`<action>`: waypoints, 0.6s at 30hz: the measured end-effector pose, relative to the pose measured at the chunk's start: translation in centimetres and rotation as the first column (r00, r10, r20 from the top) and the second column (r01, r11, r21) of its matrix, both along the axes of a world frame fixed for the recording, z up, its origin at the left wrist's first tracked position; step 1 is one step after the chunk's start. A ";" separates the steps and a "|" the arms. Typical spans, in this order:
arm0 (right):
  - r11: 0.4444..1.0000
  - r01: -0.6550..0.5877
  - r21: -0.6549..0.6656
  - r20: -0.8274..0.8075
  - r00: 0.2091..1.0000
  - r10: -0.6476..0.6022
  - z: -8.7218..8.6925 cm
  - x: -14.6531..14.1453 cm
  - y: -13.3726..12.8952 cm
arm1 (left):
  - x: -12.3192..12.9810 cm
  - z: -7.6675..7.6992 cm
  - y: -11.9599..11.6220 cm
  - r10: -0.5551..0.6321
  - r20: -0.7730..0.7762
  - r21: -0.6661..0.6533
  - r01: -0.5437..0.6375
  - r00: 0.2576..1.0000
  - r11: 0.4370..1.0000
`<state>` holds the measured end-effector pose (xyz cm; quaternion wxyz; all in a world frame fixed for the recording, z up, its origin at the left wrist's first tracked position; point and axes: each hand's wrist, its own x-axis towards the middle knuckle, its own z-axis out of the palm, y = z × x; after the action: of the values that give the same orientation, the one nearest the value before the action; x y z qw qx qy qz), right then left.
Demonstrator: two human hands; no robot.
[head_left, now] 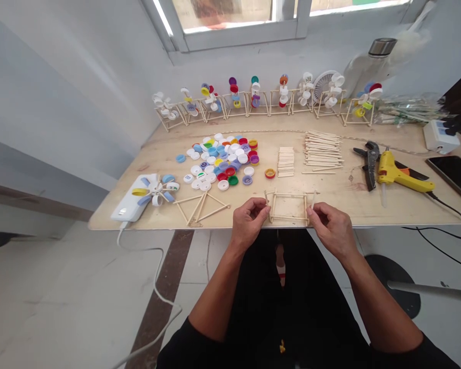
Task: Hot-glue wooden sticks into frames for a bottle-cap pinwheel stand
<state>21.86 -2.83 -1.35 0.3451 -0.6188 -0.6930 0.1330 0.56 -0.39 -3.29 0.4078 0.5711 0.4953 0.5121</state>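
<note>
At the table's near edge, a small wooden stick frame (290, 195) stands between my two hands. My left hand (249, 220) is closed in a pinch at its left side. At the opposite side, the fingers of my right hand (332, 228) pinch the frame's right end. Thin sticks poke up just beyond the fingertips of both hands. Left of my left hand lie loose stick triangles (211, 207). Beside these, a bottle-cap wheel (155, 189) rests against a white power bank (128, 205). A yellow-red cap (270, 173) lies just behind the frame.
Bottle caps (218, 159) are heaped at mid-table, with short sticks (286, 162) and long sticks (322, 149) alongside. Finished-looking cap wheels on stands (236, 97) line the wall. Rightward lie black cutters (371, 164), a corded yellow glue gun (401, 177) and a phone (457, 177).
</note>
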 end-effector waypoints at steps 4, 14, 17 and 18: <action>1.000 0.014 -0.020 -0.019 1.000 -0.015 -0.1 0.1 -0.1 | 0.0 0.0 0.0 -0.008 -0.001 -0.018 0.008 1.000 1.000; 1.000 0.014 -0.022 -0.071 0.997 -0.015 -0.1 0.4 -0.2 | -0.3 -0.4 0.0 -0.018 -0.040 -0.009 0.018 0.999 1.000; 1.000 -0.001 -0.026 -0.066 0.998 -0.001 -0.1 0.4 -0.2 | -0.2 -0.2 0.0 -0.013 -0.062 0.001 0.013 0.998 1.000; 1.000 -0.007 -0.026 -0.062 0.998 0.005 -0.1 0.3 -0.2 | -0.2 -0.1 0.0 -0.012 -0.067 0.003 0.012 0.998 1.000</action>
<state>22.19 -3.06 -1.45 0.3580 -0.6168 -0.6820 0.1624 0.34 -0.39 -3.41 0.3927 0.5917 0.5044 0.4911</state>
